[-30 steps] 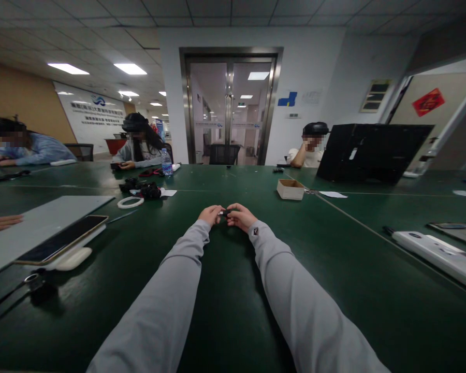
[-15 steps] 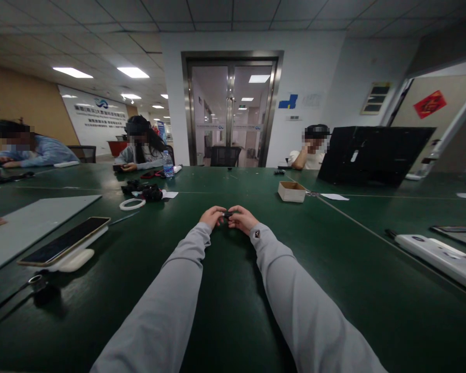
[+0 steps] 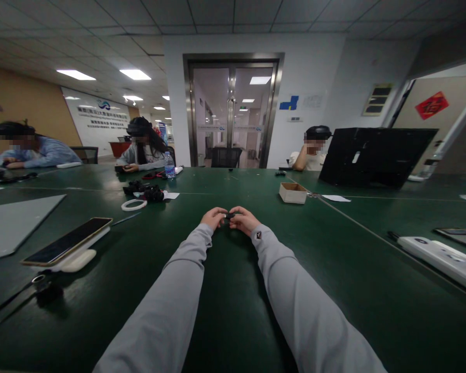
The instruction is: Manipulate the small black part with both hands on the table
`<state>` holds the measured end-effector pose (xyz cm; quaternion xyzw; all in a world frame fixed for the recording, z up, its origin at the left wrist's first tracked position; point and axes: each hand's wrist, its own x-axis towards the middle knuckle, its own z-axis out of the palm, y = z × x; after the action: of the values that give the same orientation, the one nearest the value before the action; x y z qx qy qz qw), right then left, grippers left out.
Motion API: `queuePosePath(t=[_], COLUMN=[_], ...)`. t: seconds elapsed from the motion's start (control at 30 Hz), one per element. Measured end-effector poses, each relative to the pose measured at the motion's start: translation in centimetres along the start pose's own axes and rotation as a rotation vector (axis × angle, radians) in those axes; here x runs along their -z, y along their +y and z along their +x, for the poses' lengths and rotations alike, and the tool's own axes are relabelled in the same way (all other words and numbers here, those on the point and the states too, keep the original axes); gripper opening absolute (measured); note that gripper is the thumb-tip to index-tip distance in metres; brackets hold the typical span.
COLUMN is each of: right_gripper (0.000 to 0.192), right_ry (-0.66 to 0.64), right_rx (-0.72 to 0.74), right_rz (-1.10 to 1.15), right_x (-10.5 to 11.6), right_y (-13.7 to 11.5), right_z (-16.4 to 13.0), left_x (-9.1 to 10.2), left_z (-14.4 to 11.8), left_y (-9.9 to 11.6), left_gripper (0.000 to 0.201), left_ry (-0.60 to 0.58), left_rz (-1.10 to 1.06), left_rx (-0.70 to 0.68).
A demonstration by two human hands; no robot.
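Black, too small to identify, a small part [image 3: 229,215] sits pinched between both hands' [image 3: 228,217] fingertips.

Green tables [image 3: 233,321] (glass doors [image 3: 233,116] beyond)

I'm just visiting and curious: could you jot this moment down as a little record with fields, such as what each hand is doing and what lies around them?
Setting: large dark green table in an office
Left hand: fingertips pinch the small dark object
Right hand: pinches the same object from the other side
Object detail: too small to identify
Sleeves: grey, both forearms stretched forward
Left of hands: smartphone on a white stand, white ring
Right of hands: small cardboard box, open black case
Others: three people seated at the far side
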<state>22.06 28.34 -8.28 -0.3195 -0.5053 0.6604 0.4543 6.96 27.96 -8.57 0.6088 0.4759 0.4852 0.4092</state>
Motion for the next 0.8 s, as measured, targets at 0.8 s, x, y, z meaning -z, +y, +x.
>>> queuePosePath(t=[0.8], right_gripper=[0.021], right_ry=[-0.022], right_rx=[0.012], right_rz=[-0.047], right_x=[-0.25], right_y=[-0.17], right_z=[0.07], left_x=[0.01], left_z=[-0.24], left_y=[0.91], left_gripper=[0.013], left_ry=[0.123], left_rz=[-0.135], left_rx=[-0.037])
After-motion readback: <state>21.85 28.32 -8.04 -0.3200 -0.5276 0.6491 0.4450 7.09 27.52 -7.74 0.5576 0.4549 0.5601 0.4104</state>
